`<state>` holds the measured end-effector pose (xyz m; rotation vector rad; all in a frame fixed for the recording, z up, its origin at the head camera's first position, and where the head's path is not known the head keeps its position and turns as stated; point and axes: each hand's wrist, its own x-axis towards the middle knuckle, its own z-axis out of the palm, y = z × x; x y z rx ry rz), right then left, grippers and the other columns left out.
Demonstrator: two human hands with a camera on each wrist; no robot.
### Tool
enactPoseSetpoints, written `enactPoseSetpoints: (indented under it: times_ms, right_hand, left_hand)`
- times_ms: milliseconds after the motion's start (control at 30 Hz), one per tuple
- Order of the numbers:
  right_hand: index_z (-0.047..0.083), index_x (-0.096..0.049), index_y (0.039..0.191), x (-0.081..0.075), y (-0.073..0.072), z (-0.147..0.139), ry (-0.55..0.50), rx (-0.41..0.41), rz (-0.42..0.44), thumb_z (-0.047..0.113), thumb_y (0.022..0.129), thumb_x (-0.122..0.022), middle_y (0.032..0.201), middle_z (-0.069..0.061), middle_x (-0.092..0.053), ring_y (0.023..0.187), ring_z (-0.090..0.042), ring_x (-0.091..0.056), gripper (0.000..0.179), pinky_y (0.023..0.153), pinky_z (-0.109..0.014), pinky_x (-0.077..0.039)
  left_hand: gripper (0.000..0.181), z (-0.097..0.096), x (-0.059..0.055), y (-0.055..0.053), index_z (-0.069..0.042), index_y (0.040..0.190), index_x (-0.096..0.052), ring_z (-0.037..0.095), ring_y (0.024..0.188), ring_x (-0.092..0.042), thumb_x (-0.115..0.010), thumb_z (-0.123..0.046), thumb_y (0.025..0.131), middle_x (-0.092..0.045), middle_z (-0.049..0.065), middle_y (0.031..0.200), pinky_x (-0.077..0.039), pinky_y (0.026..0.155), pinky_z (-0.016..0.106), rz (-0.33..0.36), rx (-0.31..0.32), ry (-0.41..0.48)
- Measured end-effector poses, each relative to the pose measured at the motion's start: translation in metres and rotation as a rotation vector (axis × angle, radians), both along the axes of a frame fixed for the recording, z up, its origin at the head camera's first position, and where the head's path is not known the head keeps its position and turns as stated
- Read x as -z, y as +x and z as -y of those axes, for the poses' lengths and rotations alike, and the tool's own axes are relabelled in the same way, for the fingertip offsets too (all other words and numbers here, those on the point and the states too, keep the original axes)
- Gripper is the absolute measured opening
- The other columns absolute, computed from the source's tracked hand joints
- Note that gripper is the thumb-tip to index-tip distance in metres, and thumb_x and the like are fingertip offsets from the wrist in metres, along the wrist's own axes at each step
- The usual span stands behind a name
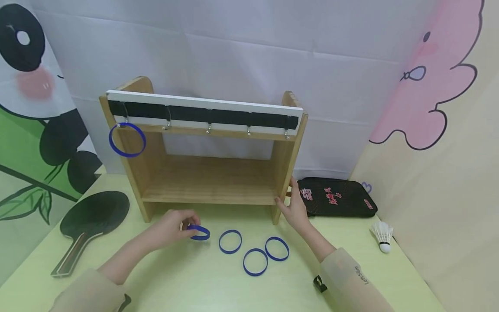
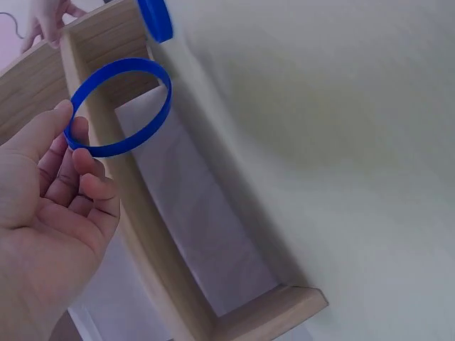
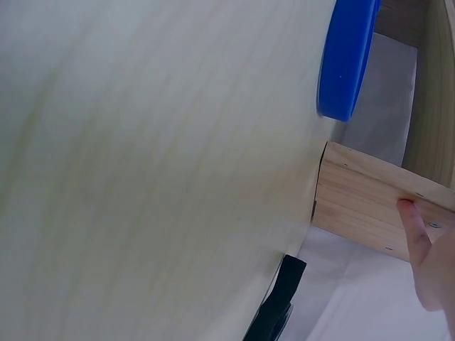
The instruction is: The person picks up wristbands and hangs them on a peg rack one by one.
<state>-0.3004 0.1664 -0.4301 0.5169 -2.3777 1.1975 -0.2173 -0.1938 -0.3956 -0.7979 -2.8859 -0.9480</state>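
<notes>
Between thumb and fingers my left hand [image 1: 173,227] pinches a blue ring [image 1: 201,233], held below the front of the wooden shelf [image 1: 210,180]. The left wrist view shows this ring [image 2: 122,145] standing out from the fingertips. With fingers fairly straight, my right hand [image 1: 295,210] touches the shelf's right side panel, thumb near the front edge. Another blue ring [image 1: 127,154] hangs from the leftmost of several metal hooks along the black strip [image 1: 191,113]. Three blue rings, one left [image 1: 230,252], one middle [image 1: 255,274] and one right [image 1: 277,259], lie on the table.
A black paddle [image 1: 95,212] lies left of the shelf on the pale table [image 1: 187,281]. To the right are a black zip case [image 1: 337,197] and a white shuttlecock [image 1: 383,236]. A printed cloth backdrop [image 1: 241,52] hangs behind the shelf.
</notes>
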Motion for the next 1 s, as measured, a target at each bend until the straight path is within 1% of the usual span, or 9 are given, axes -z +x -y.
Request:
enactPoseSetpoints:
  times_ms: [167,333,467,633,767,867,1000]
  right_hand:
    - [0.019,-0.014,0.149,0.0,0.0,0.001,0.001,-0.005,0.014,0.013,0.089,-0.063,0.135,-0.013,-0.042,0.103,-0.029,-0.057,0.078,0.067,-0.041,-0.055]
    - [0.019,-0.014,0.149,-0.002,0.002,0.001,-0.003,-0.003,0.009,0.012,0.089,-0.063,0.135,-0.013,-0.042,0.103,-0.029,-0.057,0.078,0.066,-0.041,-0.055]
    - [0.019,-0.013,0.15,-0.002,0.003,0.001,-0.003,0.0,0.007,0.013,0.089,-0.064,0.136,-0.014,-0.042,0.103,-0.03,-0.058,0.079,0.065,-0.04,-0.055]
    - [0.018,-0.014,0.15,-0.003,0.003,0.001,-0.001,0.0,0.012,0.013,0.089,-0.064,0.136,-0.014,-0.042,0.103,-0.03,-0.058,0.079,0.065,-0.039,-0.055]
    - [0.019,-0.013,0.15,-0.005,0.003,0.001,-0.004,-0.006,0.008,0.013,0.089,-0.064,0.137,-0.014,-0.041,0.104,-0.03,-0.057,0.079,0.064,-0.039,-0.055]
    - [0.019,-0.013,0.15,-0.005,0.003,0.001,-0.002,-0.005,0.005,0.013,0.089,-0.064,0.136,-0.013,-0.042,0.103,-0.03,-0.057,0.08,0.064,-0.038,-0.055]
    - [0.019,-0.013,0.15,-0.005,0.003,0.002,-0.004,-0.001,0.01,0.013,0.089,-0.064,0.136,-0.013,-0.042,0.103,-0.03,-0.057,0.079,0.065,-0.039,-0.055]
  left_hand:
    - [0.013,0.0,-0.018,0.004,-0.016,0.092,-0.066,0.006,0.066,-0.049,-0.074,-0.017,0.082,-0.058,-0.012,0.074,-0.044,0.055,0.02,-0.072,-0.023,-0.009]
    - [0.013,0.001,-0.035,0.008,-0.017,0.092,-0.066,0.007,0.063,-0.048,-0.073,-0.023,0.083,-0.056,-0.012,0.07,-0.043,0.053,0.021,-0.109,-0.058,-0.022]
    - [0.014,0.002,-0.052,0.014,-0.016,0.092,-0.066,0.01,0.065,-0.049,-0.074,-0.022,0.082,-0.055,-0.01,0.07,-0.043,0.054,0.022,-0.128,-0.084,0.002]
    - [0.017,0.004,-0.074,0.021,-0.016,0.096,-0.067,0.012,0.071,-0.051,-0.074,-0.021,0.082,-0.06,-0.008,0.077,-0.046,0.058,0.023,-0.162,-0.11,0.033]
    - [0.016,0.006,-0.091,0.024,-0.016,0.098,-0.066,0.012,0.072,-0.051,-0.072,-0.021,0.084,-0.061,-0.007,0.079,-0.045,0.058,0.022,-0.246,-0.115,0.044]
    - [0.014,0.009,-0.102,0.026,-0.015,0.098,-0.066,0.011,0.069,-0.05,-0.07,-0.02,0.085,-0.059,-0.007,0.076,-0.044,0.056,0.021,-0.313,-0.114,0.05]
    - [0.016,0.011,-0.114,0.026,-0.014,0.1,-0.065,0.009,0.064,-0.049,-0.07,-0.016,0.086,-0.057,-0.006,0.075,-0.044,0.053,0.02,-0.406,-0.129,0.074]
